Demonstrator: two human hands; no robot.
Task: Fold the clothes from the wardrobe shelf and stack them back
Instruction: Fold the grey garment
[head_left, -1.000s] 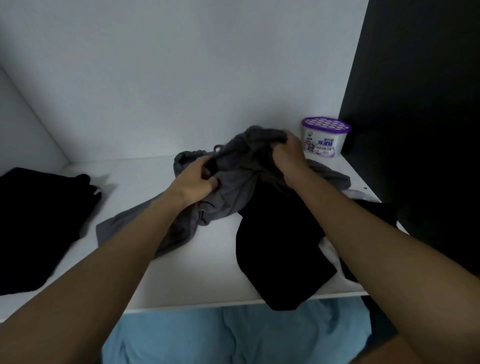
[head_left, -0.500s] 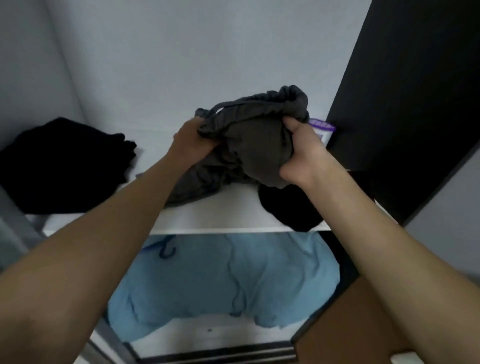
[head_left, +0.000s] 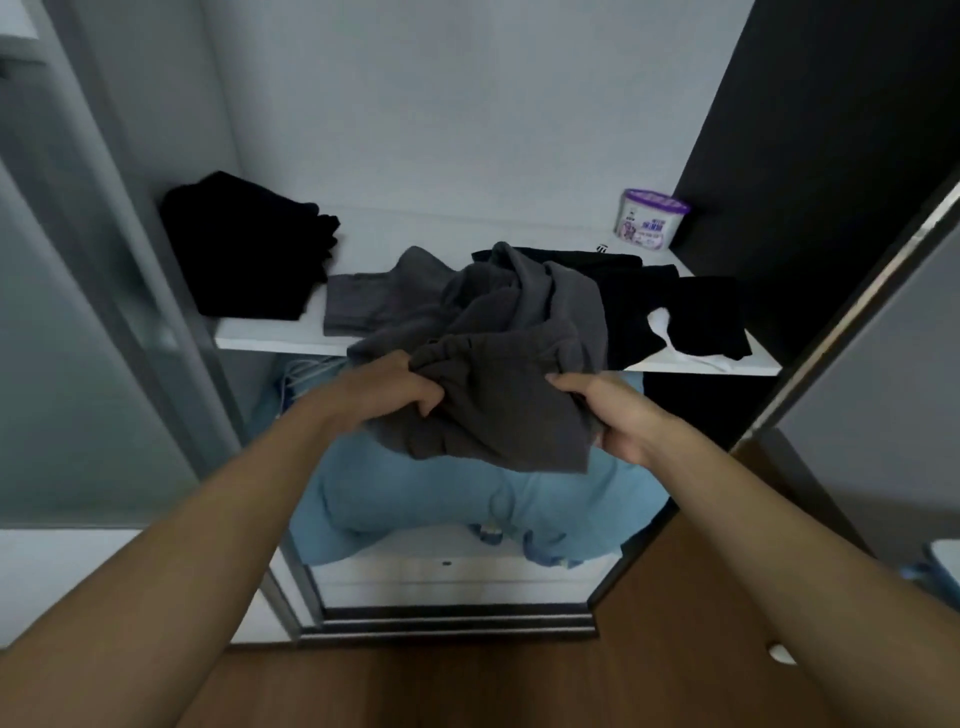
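Note:
A crumpled dark grey garment (head_left: 498, 364) hangs half off the front edge of the white wardrobe shelf (head_left: 270, 340), its far part still lying on the shelf. My left hand (head_left: 387, 389) grips its bunched left edge and my right hand (head_left: 605, 410) grips its right edge, both in front of and below the shelf edge. A black garment (head_left: 670, 306) lies spread on the shelf to the right. Black clothes (head_left: 244, 249) sit piled at the shelf's left end.
A purple-lidded moisture absorber tub (head_left: 652, 218) stands at the shelf's back right corner. Light blue fabric (head_left: 467, 499) fills the shelf below. A dark wardrobe panel (head_left: 810, 156) rises on the right, a sliding door frame (head_left: 130, 260) on the left. Wooden floor (head_left: 467, 686) lies below.
I have stepped back from the wardrobe. Both hands have pulled the grey garment forward and down, off the shelf's front edge. The black garment and the tub are uncovered now.

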